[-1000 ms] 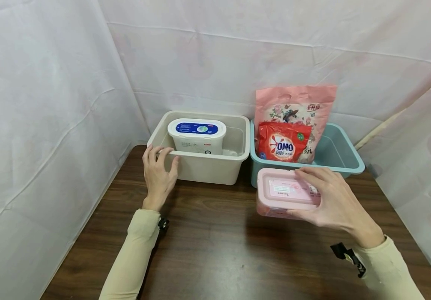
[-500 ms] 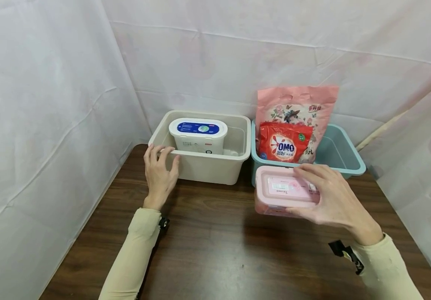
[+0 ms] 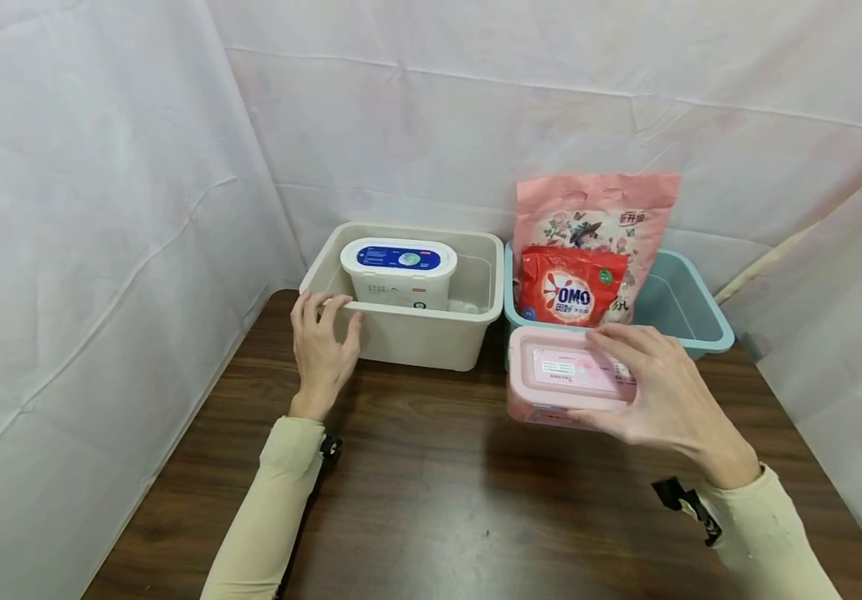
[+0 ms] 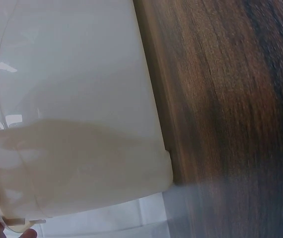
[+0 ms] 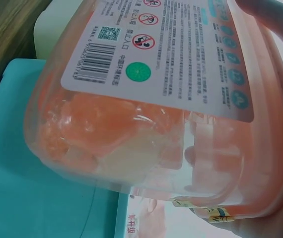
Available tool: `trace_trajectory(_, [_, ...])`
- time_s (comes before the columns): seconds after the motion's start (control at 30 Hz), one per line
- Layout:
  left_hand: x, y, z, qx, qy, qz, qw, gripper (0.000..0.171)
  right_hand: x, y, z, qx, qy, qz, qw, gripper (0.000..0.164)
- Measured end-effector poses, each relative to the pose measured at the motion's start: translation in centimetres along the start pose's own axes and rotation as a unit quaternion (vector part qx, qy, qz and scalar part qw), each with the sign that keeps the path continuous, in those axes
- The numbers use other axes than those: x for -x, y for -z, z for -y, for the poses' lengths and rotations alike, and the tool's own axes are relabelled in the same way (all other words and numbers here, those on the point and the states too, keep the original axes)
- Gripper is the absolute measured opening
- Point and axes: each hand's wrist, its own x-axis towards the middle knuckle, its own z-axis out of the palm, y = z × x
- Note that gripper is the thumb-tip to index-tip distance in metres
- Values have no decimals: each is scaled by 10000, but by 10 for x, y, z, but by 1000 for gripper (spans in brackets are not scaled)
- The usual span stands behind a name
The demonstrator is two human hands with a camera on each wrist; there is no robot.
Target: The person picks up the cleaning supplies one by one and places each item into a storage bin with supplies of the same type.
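Note:
My right hand [image 3: 659,400] grips a clear box with a pink lid [image 3: 573,371] by its right end, thumb on the near side and fingers on the far side. The box is held above the table, in front of the blue bin [image 3: 710,333]. Close up in the right wrist view, orange and pale contents show through the box's label side [image 5: 116,139]. At the front left corner of the beige bin [image 3: 416,340], my left hand [image 3: 322,346] holds the rim, its fingers hooked over the edge. A white tub with a blue label [image 3: 401,287] stands inside that bin.
Inside the blue bin, a red OMO detergent bag [image 3: 569,287] leans in front of a taller pink bag [image 3: 596,193]. Both bins stand side by side at the back of the dark wooden table [image 3: 416,483]. White cloth [image 3: 431,125] hangs behind and at both sides.
My right hand has moved the pink-lidded box slightly away from me and a little left, closer to the blue bin. My left hand stays at the beige bin's rim.

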Motion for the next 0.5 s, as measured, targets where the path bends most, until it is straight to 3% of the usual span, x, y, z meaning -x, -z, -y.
trace_trajectory(0.5, [1, -1, 0, 55, 39, -45, 10000, 30, -8, -1, 4, -64, 98, -78, 9999, 94])
